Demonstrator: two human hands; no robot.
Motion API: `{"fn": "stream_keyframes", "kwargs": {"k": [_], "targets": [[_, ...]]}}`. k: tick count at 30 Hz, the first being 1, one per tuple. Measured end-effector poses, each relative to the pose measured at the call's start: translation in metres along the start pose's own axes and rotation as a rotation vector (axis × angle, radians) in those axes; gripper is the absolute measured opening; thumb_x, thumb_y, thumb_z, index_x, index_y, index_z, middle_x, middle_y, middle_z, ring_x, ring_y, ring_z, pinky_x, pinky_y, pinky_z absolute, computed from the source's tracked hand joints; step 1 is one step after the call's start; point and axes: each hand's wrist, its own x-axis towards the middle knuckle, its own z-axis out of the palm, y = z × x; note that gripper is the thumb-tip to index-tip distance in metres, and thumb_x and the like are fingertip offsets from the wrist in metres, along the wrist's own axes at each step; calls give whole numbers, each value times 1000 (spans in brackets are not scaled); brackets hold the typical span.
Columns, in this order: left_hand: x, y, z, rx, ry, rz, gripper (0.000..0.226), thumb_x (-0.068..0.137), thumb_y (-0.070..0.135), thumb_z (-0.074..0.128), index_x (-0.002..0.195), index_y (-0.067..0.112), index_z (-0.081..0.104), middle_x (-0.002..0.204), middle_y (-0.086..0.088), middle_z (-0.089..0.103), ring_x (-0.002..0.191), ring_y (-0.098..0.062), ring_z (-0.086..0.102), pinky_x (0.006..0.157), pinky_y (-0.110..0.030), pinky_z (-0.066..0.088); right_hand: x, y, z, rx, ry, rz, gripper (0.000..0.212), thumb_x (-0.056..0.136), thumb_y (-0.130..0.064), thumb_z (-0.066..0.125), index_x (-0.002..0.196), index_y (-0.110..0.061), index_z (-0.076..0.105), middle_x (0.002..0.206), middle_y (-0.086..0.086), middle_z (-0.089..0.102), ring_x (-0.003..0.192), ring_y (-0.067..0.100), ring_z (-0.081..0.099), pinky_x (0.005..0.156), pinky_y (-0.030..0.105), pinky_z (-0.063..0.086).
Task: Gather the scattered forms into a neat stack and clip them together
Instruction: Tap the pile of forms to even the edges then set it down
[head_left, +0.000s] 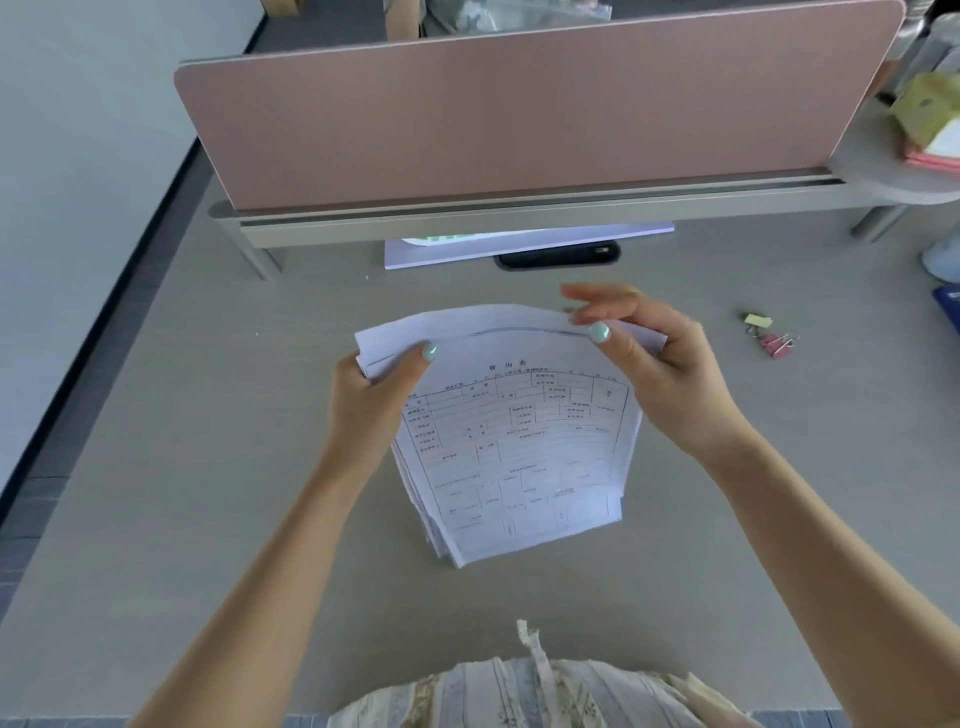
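Forms (519, 447) held over the desk (182, 415), in front of the pink divider (519, 104). The sheets are gathered but not squared: lower edges fan out in steps toward the near left, and the top edge bows upward between the two grips.

Likely faults. If clipped as they stand, the stagger would be locked in; loose lower sheets could slide out, since nothing holds that end. The bowed top edge may crease if squeezed further.

Left hand (374, 400): closed on the upper left corner of the forms, thumb on top, fingers hidden beneath, forearm rising from the near left.

Right hand (660, 369): thumb pressed on the upper right edge; the fingers behind the sheets are loosely extended toward the divider, so the pinch looks light.

Clips (769, 335): two, lying on the desk to the right of the forms, well apart from them and untouched.
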Motion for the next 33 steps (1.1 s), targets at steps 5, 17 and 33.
{"fn": "stream_keyframes", "kwargs": {"k": [5, 17, 33], "targets": [[-12, 12, 11, -16, 74, 64, 27, 85, 13, 64, 65, 30, 65, 47, 20, 58, 49, 4, 49, 52, -8, 38, -3, -2, 7, 70, 147, 18, 19, 79, -35, 58, 60, -36, 63, 85, -24, 73, 88, -2, 66, 80, 10, 44], [-13, 17, 9, -12, 178, 42, 34, 66, 58, 52, 71, 26, 60, 64, 21, 60, 68, -3, 53, 64, -20, 41, 2, -5, 17, 128, 327, 38, 10, 84, -18, 61, 77, -24, 62, 77, -13, 72, 81, 4, 66, 73, 13, 45], [14, 18, 11, -14, 322, 107, 36, 84, 55, 38, 86, 25, 58, 72, 12, 59, 62, -2, 47, 56, -13, 36, 3, 24, 6, 78, 168, 163, 43, 65, -56, 61, 104, -38, 59, 102, -15, 70, 103, 14, 62, 89, 25, 47]]}}
